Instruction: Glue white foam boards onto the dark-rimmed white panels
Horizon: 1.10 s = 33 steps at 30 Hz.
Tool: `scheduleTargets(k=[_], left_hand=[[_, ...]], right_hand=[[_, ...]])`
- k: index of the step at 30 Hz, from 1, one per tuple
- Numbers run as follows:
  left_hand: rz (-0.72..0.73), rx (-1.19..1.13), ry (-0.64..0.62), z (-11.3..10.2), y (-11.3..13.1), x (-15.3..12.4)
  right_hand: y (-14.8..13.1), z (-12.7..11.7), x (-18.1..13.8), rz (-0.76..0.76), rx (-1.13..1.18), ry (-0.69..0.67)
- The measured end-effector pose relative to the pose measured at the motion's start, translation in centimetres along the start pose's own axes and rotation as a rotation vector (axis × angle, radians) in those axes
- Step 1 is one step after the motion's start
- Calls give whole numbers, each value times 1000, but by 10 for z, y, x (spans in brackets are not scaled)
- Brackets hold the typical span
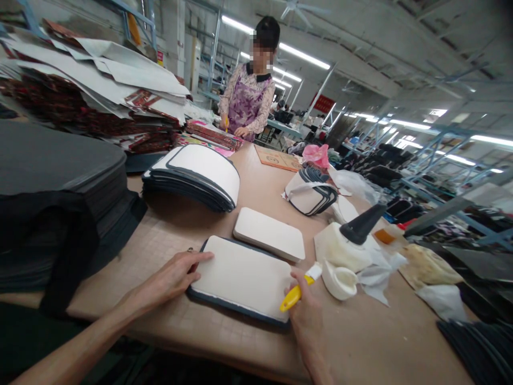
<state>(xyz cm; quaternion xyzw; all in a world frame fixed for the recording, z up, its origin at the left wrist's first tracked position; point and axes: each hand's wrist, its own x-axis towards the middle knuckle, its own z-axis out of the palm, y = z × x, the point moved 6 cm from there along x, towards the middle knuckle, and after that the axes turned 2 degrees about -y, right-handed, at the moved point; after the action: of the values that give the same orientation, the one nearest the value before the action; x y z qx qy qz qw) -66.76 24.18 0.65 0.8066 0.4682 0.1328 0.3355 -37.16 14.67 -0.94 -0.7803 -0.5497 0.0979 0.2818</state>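
Head view: the left hand (176,275) has its grip open, fingers flat on the left edge of the panel (244,275), which lies on the tabletop (360,342) near the front. The right hand (306,315) has its grip closed round the brush (294,294), bristles by the panel's right corner, just beside the cup (340,280). As I judge it, a loaded brush could drip on the white face, the lightly pinned panel could slide under a stroke, and the hand could knock the cup over.

The left hand (176,275) steadies a white panel (244,278); the right hand (306,315) holds a yellow-handled brush (298,289).
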Motion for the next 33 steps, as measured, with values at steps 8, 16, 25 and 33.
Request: scheduleTargets(k=[8,16,25,33], left_hand=[[61,54,52,11,-11,-1],[60,66,158,21,-23,1],[10,39,177,15,-9,2],[37,20,159,25,-35,2]], right_hand=[[-1,9,-5,-66,-231,96],[15,14,-7,47,-164,152],[27,24,-13,61,-79,238],[21,23,-17,90,-138,328]])
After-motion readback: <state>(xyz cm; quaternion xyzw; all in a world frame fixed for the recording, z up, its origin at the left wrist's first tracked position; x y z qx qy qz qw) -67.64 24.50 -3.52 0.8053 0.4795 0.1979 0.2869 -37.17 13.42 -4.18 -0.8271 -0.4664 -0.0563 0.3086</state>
